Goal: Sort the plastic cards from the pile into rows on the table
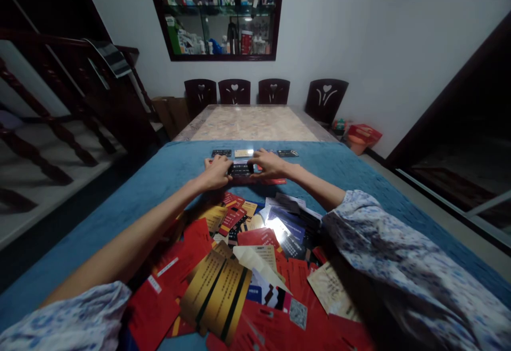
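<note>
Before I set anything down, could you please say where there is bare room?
The marbled tabletop between the blue cloth and the chairs looks bare, as does cloth outside the left forearm and right sleeve. Crowded: the card pile nearest the camera, and the card row by the left hand and right hand.

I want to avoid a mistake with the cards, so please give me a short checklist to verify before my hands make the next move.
1. Dark card is between the left hand and the right hand: ok.
2. That card is lifted off the blue cloth: cannot tell.
3. Far row is fully visible: not ok; the black card and pale card show, but the right hand hides part of the row.
4. Near pile of cards is tidy: not ok; cards overlap at mixed angles.
5. Right sleeve is clear of the pile: cannot tell.
</note>
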Available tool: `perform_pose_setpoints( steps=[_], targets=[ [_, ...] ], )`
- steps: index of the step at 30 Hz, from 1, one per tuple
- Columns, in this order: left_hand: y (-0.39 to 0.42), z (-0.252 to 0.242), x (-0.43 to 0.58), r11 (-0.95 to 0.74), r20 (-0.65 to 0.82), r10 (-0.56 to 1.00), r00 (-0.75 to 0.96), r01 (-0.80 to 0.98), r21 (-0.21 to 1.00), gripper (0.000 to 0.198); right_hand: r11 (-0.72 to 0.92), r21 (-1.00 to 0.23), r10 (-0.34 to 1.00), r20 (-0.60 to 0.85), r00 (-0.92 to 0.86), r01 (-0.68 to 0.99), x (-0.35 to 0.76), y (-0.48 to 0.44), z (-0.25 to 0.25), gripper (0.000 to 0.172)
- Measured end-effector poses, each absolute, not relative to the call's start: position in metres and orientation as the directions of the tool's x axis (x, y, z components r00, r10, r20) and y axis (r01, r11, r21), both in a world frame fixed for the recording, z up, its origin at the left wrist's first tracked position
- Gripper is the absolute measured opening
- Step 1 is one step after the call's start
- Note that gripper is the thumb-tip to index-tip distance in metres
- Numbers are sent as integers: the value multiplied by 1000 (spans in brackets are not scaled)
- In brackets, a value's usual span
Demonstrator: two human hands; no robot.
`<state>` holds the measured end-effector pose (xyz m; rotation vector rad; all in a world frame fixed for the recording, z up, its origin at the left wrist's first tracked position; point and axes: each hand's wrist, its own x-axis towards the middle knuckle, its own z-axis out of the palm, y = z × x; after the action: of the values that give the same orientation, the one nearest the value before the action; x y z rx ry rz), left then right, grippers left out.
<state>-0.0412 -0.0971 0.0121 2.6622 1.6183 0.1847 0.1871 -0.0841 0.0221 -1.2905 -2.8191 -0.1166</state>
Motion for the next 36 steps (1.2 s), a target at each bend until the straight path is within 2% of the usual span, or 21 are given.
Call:
perform_pose_setpoints(
  steps=[8,13,20,29,36],
  targets=[
    [-77,13,-60,-424,87,903,420,905,30,43,656,54,752,38,-658,753,162,-66,29,46],
    [-64,14,-70,-395,78,916,393,919,12,44,643,62,764,26,-645,764,147,-53,31,60],
    [-41,16,-80,-353,66,934,352,936,10,46,616,73,786,7,-618,784,128,-23,28,47],
    [-7,11,-90,-310,39,950,310,951,2,58,578,112,814,-12,-581,808,108,13,23,55],
    [32,0,-95,-338,61,938,340,940,-42,48,545,115,838,-48,-543,830,99,31,23,52]
  ],
)
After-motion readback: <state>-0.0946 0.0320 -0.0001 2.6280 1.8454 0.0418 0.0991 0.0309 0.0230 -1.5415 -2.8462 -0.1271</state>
